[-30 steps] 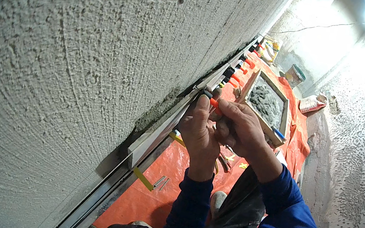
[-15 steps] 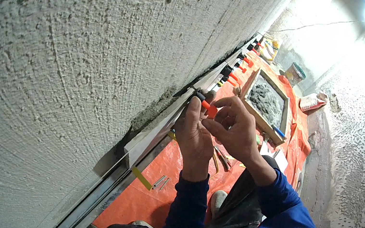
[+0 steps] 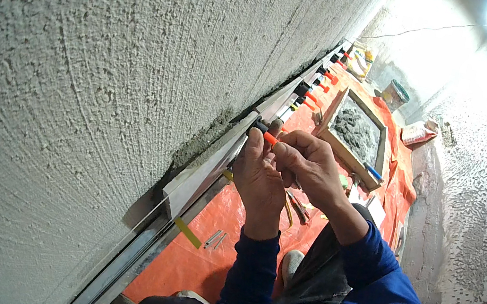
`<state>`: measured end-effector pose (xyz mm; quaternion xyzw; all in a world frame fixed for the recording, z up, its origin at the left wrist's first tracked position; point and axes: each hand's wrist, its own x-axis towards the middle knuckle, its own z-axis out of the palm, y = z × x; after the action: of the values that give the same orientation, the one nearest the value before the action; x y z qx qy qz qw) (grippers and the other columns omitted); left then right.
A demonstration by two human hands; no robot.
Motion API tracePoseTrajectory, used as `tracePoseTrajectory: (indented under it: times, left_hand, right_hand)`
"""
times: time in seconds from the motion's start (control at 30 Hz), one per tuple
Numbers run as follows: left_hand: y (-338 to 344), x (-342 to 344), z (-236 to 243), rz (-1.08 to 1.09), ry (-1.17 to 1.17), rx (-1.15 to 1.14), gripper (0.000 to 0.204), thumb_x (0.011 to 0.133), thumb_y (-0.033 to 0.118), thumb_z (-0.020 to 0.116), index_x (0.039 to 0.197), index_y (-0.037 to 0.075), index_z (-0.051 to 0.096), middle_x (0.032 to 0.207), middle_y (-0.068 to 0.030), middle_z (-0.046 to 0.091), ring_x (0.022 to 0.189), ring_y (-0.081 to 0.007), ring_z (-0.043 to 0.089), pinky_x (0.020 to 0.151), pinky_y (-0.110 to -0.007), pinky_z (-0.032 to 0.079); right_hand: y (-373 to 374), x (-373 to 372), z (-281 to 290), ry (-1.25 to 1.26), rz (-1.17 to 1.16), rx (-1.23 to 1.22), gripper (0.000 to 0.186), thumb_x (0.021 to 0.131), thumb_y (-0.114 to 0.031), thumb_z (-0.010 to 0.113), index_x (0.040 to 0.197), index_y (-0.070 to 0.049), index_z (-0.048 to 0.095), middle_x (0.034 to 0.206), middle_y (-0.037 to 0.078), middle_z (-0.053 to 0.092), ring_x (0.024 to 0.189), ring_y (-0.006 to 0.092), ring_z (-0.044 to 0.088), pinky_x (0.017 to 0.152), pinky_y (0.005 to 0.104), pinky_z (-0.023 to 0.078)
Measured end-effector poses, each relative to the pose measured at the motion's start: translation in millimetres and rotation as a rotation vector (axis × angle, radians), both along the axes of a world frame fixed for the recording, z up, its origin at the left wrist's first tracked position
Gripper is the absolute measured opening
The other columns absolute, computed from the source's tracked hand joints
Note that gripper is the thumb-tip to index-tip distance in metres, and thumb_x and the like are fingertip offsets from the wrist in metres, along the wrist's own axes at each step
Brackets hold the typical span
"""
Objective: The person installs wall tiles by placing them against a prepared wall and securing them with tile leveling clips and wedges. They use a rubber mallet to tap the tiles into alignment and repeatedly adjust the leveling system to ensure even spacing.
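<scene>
While my left hand [image 3: 260, 187] backs it up, my right hand [image 3: 316, 174] has the small black-and-orange clamp [image 3: 262, 128] by its orange handle [image 3: 270, 138]. Clamp sits at the edge of the pale board [image 3: 200, 174] running along the rough wall [image 3: 103, 95], near side of a row of similar clamps [image 3: 311, 95]. Left: thumb against the black end, other fingers bent behind it, partly hidden, so I can't tell how hard they squeeze. Right: thumb and index pinched on the handle, remaining fingers curled.

Handling, my read: light, stiff, probably plastic, not fragile. Handle looks slim; gritty or damp skin could slip on it. I'd grip the black end for steadiness and take the handle across its sides, fingertips only; a full fist would crowd the board. Contact between clamp and board is masked by the left hand; can't confirm it's seated.

Nearby: mortar tray [image 3: 353, 165] beyond the right hand, pliers [image 3: 298, 208] on the orange sheet [image 3: 189, 273] below.
</scene>
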<state>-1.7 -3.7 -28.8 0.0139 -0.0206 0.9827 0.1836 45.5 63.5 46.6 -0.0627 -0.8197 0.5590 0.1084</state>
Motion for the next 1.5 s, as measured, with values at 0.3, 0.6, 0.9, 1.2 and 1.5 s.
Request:
tracePoseTrajectory:
  times: [0.3,0.6,0.9,1.2,1.5]
  left_hand:
    - [7,1,3,0.092,0.001,-0.037,0.043,0.1,0.035,0.057,0.119,-0.003,0.056,0.11,-0.0137,0.064,0.098,-0.0208,0.064,0.086,-0.032,0.058]
    - [1,3,9,0.075,-0.013,-0.029,0.038,0.102,0.034,0.054,0.118,0.0,0.058,0.113,-0.0136,0.064,0.097,-0.0193,0.064,0.082,-0.033,0.057]
    - [3,-1,13,-0.029,-0.085,0.078,0.042,0.103,0.036,0.05,0.12,-0.002,0.056,0.099,-0.0101,0.062,0.084,-0.015,0.065,0.066,-0.027,0.058]
    - [3,1,8,0.019,-0.013,0.02,0.041,0.104,0.034,0.048,0.111,-0.003,0.062,0.097,-0.0113,0.068,0.081,-0.0153,0.066,0.065,-0.027,0.059]
    - [4,2,7,0.073,-0.008,0.037,0.034,0.102,0.029,0.054,0.115,-0.002,0.058,0.107,-0.0134,0.064,0.095,-0.0175,0.065,0.082,-0.03,0.059]
  right_hand:
    - [-2,-4,-7,0.513,-0.104,0.851,0.018,0.087,-0.013,0.073,0.099,-0.002,0.067,0.072,0.004,0.063,0.061,0.0072,0.058,0.053,0.0266,0.047]
    - [1,1,4,-0.05,-0.016,-0.203,0.033,0.097,-0.032,0.065,0.088,0.0,0.066,0.067,-0.002,0.058,0.056,0.0036,0.051,0.048,0.0214,0.041]
    - [-3,0,-7,0.367,-0.175,0.707,0.021,0.086,-0.024,0.074,0.095,-0.006,0.07,0.073,0.01,0.064,0.064,0.0162,0.061,0.058,0.0308,0.049]
    - [-3,4,7,-0.065,0.059,-0.12,0.053,0.098,-0.047,0.058,0.11,0.003,0.067,0.079,0.003,0.062,0.074,0.0109,0.059,0.061,0.0257,0.046]
    - [-3,-1,1,0.001,-0.01,-0.122,0.03,0.09,-0.029,0.074,0.092,-0.003,0.061,0.081,0.001,0.061,0.076,0.009,0.059,0.065,0.0252,0.048]
